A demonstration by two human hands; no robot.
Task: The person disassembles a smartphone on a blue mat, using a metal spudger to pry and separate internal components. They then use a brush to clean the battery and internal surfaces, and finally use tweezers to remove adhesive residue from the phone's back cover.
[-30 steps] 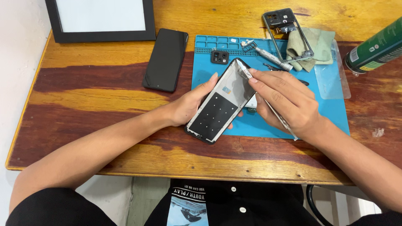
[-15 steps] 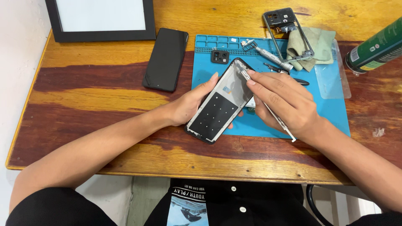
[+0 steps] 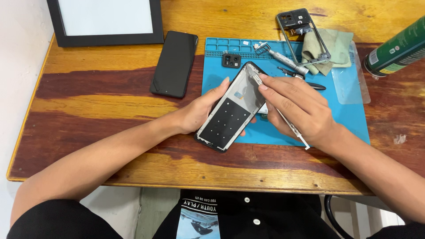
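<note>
Between both hands sits an opened phone (image 3: 230,110), tilted over the blue mat (image 3: 349,119). Left hand (image 3: 201,110) grips its left edge, fingers curled round the frame. Right hand (image 3: 296,108) pinches a thin metal tool (image 3: 290,126) with its tip at the phone's top edge. Just beyond the right hand lie a screwdriver (image 3: 285,59), bare phone frame (image 3: 305,37) and green cloth (image 3: 336,48). Left of the left hand, a black phone (image 3: 174,64) lies flat on the tabletop (image 3: 110,102).
</note>
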